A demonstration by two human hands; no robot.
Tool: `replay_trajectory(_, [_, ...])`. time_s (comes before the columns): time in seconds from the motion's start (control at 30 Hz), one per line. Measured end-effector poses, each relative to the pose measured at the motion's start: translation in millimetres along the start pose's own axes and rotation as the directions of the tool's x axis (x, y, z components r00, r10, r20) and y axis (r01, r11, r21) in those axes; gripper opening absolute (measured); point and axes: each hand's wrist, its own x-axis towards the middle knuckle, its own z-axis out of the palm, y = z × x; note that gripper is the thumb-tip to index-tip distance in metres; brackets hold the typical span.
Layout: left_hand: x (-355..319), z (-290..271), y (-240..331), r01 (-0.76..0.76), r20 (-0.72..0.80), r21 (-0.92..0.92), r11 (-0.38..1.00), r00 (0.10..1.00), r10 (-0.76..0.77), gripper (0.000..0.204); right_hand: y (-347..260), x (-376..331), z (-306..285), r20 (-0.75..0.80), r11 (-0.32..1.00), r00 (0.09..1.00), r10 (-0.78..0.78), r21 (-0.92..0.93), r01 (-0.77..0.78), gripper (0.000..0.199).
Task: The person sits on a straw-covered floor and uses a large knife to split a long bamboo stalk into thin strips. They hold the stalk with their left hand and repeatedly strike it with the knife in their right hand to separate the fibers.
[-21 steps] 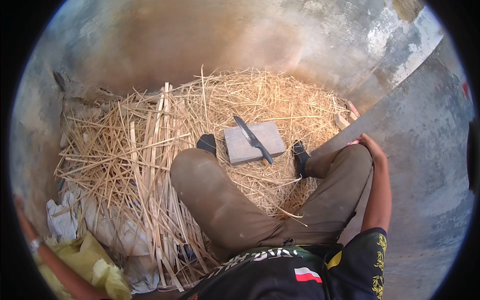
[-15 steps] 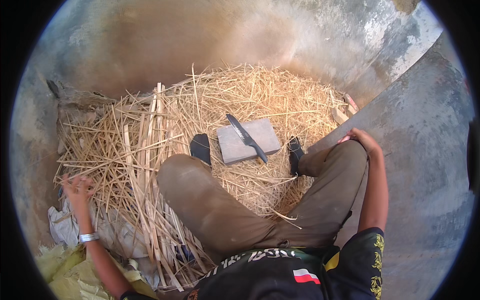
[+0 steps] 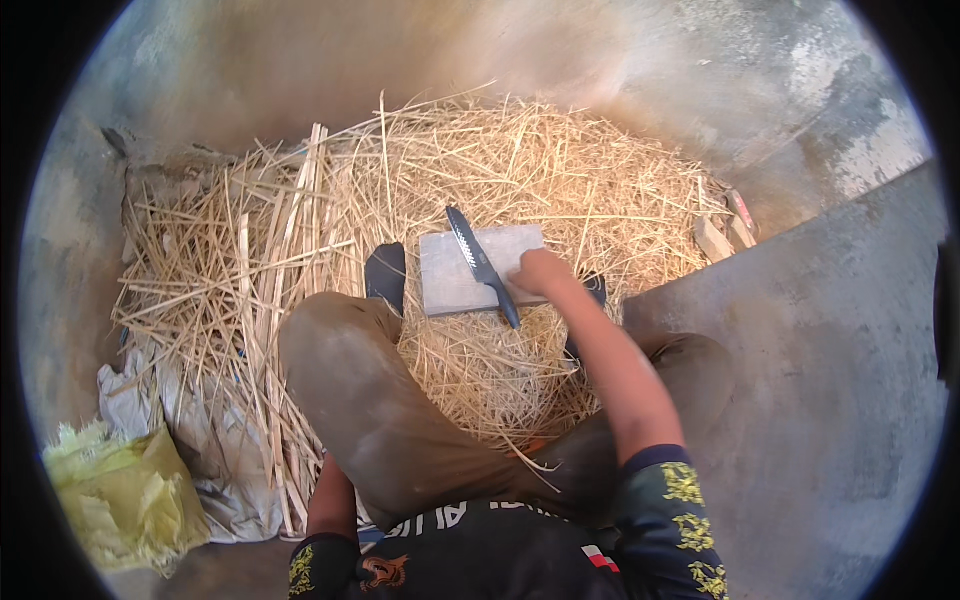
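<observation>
Right hand (image 3: pixel 540 272) rests on the flat grey rectangular board (image 3: pixel 470 268), fingers curled loosely at the board's right edge, just beside the handle of the dark serrated knife (image 3: pixel 483 265); can't tell if it touches the handle. Knife lies diagonally across board, blade tip pointing up-left. Board sits on a heap of yellow straw (image 3: pixel 420 200), between the person's dark shoes. Left hand hidden behind the brown-trousered left knee (image 3: pixel 350 390); only upper arm shows. Yellow plastic bag (image 3: pixel 120 490) lies lower left, w/ pale cloth beside it.
</observation>
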Motion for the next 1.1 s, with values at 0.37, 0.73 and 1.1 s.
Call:
replay_trajectory(0.37, [-29.3,-31.4,-35.1,-0.187,-0.347,-0.201,0.962,0.932,0.108,0.043,-16.3,18.4,112.2,-0.143,0.915,0.989,0.039,0.404,0.022,0.049])
replay_trajectory(0.73, [-63.1,-305.5,129.8,-0.061,-0.061,-0.997,0.042,0.998,0.015,0.018,14.6,4.4,28.5,0.144,0.677,0.989,-0.038,0.732,-0.081,0.026])
replay_trajectory(1.1, [-100.0,-538.6,157.4,-0.657,-0.650,-0.616,0.435,0.735,0.190,0.044,49.4,-101.1,-134.4,-0.084,0.950,0.951,-0.298,-0.122,0.287,0.034])
